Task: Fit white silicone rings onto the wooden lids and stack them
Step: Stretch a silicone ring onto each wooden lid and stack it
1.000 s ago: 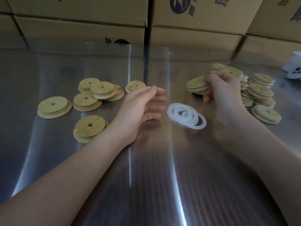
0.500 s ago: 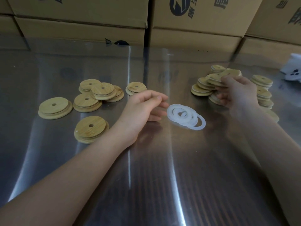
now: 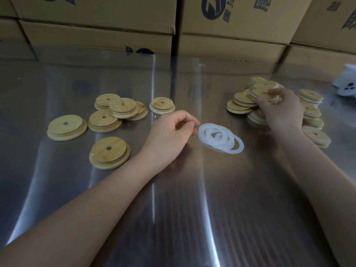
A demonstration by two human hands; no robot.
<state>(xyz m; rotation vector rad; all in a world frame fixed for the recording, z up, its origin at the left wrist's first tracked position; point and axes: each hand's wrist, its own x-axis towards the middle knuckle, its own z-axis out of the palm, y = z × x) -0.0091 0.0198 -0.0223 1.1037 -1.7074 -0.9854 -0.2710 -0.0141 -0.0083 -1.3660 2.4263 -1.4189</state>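
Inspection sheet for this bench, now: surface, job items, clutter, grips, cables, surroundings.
Surface: shiny metal table, glare streaks.
Job's things: rings piled centre; bare lids left; ringed lids heaped right.
Clutter: white object at far right edge.
Grips: left hand fingertips at the rings' edge, hold unclear; right hand pinches top lid of the heap.
Cables: nothing seen.
Surroundings: cardboard boxes behind table.

The right hand (image 3: 281, 112) hid part of the lid pile (image 3: 238, 107), the edge cut off a white object (image 3: 346, 87), and whether the left hand (image 3: 169, 133) pinched the rings (image 3: 201, 132) was unclear.
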